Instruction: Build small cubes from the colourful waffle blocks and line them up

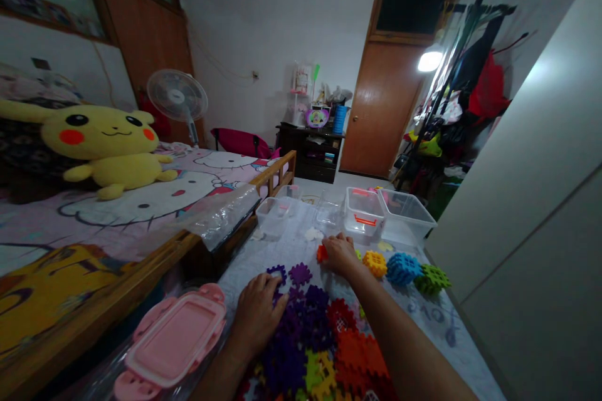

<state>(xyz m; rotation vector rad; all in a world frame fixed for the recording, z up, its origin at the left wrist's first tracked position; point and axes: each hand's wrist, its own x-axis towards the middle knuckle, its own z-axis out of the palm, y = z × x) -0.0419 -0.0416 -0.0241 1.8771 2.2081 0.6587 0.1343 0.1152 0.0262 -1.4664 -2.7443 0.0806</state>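
Cloth-covered table [423, 313]: yellow block [375, 263], blue block [403, 268], green block [433, 279] lined up right; near pile [305, 319] looks unsorted. Hands apart: left hand [258, 307] by purple piece [283, 272], right hand [339, 254] at orange piece [321, 255], grips unclear.

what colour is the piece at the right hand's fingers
Orange: the piece at the right hand shows in the head view.

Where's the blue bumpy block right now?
In the head view, the blue block is on the table, right of the right hand, between the yellow block and the green block.
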